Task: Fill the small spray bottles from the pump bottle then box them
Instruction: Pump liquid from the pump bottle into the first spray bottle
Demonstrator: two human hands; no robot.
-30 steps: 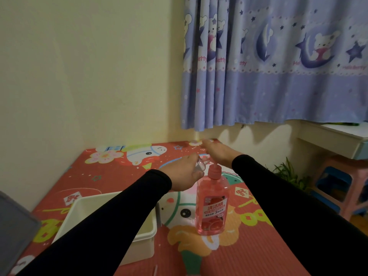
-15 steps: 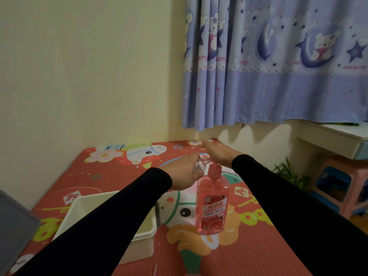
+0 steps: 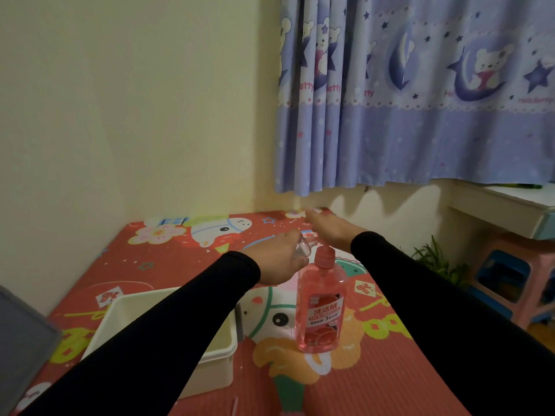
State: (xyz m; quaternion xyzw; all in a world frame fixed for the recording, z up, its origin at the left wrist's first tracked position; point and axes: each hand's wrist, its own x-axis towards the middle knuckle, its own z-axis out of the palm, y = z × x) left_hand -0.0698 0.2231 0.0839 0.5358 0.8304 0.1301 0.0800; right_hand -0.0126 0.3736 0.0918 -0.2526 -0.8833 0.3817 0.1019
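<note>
- Nearest, two black sleeves (image 3: 156, 334) reach forward over a counter (image 3: 354, 388) covered with a red cartoon-print mat.
- At the near left edge sits a grey panel (image 3: 21, 337); what it belongs to cannot be told.
- Just beyond it, a white box (image 3: 219, 349) stands open on the mat, partly hidden under the left sleeve.
- To the right of the box, the pink pump bottle (image 3: 319, 307) stands upright on the mat, its label facing the camera.
- Behind the bottle's top, the left hand (image 3: 276, 259) curls its fingers round a small clear spray bottle (image 3: 303, 246), held tilted just beside the pump head.
- The right hand (image 3: 327, 229) lies flat, fingers straight and together, over the pump head; whether it touches cannot be told.
- Farther right, beyond the counter edge, are a green plant (image 3: 435, 259), a pink stool (image 3: 519, 280) and a white ledge (image 3: 507, 202).
- At the back, a cream wall (image 3: 135, 115) meets a blue curtain (image 3: 420, 100) printed with bears and stars.
</note>
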